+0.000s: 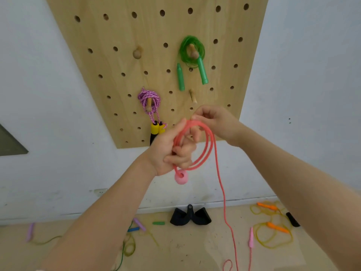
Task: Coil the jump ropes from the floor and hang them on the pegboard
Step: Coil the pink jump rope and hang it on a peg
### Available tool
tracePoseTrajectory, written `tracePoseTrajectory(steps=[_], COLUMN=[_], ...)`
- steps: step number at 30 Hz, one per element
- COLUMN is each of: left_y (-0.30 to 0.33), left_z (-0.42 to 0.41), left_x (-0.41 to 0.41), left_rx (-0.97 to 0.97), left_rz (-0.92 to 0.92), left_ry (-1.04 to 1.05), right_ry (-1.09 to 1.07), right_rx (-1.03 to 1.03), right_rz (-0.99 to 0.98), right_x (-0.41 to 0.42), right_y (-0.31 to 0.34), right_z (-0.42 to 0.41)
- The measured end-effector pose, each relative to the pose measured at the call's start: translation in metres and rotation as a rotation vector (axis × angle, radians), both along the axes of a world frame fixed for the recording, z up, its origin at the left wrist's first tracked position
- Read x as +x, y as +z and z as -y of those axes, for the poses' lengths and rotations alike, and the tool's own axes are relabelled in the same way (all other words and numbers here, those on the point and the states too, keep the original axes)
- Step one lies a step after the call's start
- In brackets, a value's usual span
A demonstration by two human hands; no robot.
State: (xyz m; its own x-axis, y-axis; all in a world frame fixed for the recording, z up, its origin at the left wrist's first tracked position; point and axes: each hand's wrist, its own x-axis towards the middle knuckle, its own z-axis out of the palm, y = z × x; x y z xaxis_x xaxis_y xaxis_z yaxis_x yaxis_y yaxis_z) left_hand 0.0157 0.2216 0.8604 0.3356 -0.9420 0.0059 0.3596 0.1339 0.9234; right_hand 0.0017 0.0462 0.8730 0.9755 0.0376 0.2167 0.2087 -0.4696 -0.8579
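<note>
Below the pegboard (125,61), mid-air: left hand (168,151) curled round pink rope (203,151), gripping several loops, pink handle end (181,177) dangling under the fist. Right hand (213,122) pinching top of the same coil, loose tail running down to the floor (191,249). Already hung on pegs: green rope (192,55), purple braided rope (149,100) with yellow-and-black handles. Two pegs bare. On floor near the wall: yellow rope with orange handles (273,229), more ropes and handles at left, black object (190,216). No readable writing or brand marks anywhere.
</note>
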Motion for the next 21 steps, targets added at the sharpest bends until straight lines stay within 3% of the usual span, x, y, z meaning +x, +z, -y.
tracePoseTrajectory(steps=[2, 4, 8, 11, 13, 15, 17, 19, 21], left_y=[0.012, 0.020, -0.001, -0.034, -0.050, -0.062, -0.071, -0.075, -0.073], left_z=[-0.007, -0.012, -0.013, -0.017, -0.024, -0.031, -0.038, -0.041, -0.037], left_x=[0.008, 0.017, 0.046, 0.064, 0.073, 0.079, 0.077, 0.068, 0.058], left_rx=[-0.204, -0.269, -0.038, 0.084, 0.099, 0.108, 0.251, 0.398, 0.471], left_rz=[-0.052, -0.088, -0.008, -0.150, -0.227, -0.186, -0.066, 0.065, 0.163], left_ry=[0.020, 0.250, 0.809, 0.964, 1.002, 1.034, 1.020, 0.910, 0.692], right_ry=[-0.036, 0.037, 0.209, 0.294, 0.388, 0.427, 0.401, 0.361, 0.293], right_rx=[-0.085, -0.370, -0.491, -0.609, -0.556, -0.523, -0.597, -0.679, -0.579], right_rz=[-0.046, -0.143, -0.357, -0.506, -0.744, -0.858, -0.764, -0.528, -0.293], right_x=[0.001, -0.004, -0.010, -0.010, -0.015, -0.018, -0.015, -0.011, -0.006], right_y=[-0.019, -0.035, -0.032, -0.022, -0.017, -0.011, -0.006, -0.003, -0.004], right_z=[-0.011, -0.025, -0.045, -0.052, -0.056, -0.053, -0.045, -0.041, -0.040])
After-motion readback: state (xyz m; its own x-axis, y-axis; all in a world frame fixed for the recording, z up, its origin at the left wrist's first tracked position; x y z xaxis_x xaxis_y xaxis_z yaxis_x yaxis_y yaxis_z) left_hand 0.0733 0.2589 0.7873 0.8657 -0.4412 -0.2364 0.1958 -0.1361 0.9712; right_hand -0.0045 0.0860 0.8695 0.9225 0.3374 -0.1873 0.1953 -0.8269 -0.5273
